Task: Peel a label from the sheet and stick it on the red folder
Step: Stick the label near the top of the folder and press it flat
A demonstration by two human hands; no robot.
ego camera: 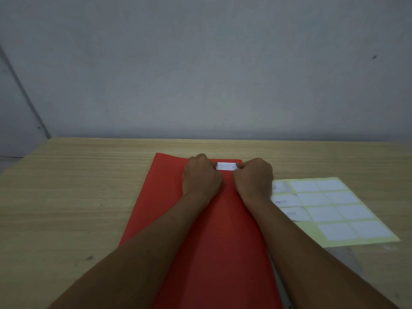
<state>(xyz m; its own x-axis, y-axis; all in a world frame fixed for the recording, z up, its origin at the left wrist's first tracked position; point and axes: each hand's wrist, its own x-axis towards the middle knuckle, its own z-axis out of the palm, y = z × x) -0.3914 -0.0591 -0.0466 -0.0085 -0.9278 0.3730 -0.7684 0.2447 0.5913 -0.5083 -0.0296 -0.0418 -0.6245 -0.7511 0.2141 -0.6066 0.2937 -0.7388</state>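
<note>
A pale wooden table (66, 197) runs up to a plain grey wall (200, 63), and the red folder (200, 241) lies flat on it, its long side running away from the person toward the wall. Everything else is easiest to place against that folder.

To the folder's left there is only bare tabletop. Over the folder itself both bare forearms reach forward, converging near its far edge. The left hand (200, 177) sits knuckles-up on the red surface, fingers curled under into a loose fist, and its tips meet the left end of a small white label (226, 166). That label lies just inside the folder's far edge — flat against the red as far as I can see, with faint writing on it that is too blurred to read. The right hand (254, 178) mirrors the other, also curled, its fingertips on the label's right end. Whether the two hands are pinching the label's ends or pressing them down, I cannot tell.

Just beside the folder's right edge lies the label sheet (334, 212), a pale yellow-green backing with rows of white rectangles — two at its folder side carry handwriting, and the right forearm crosses over that near corner.
</note>
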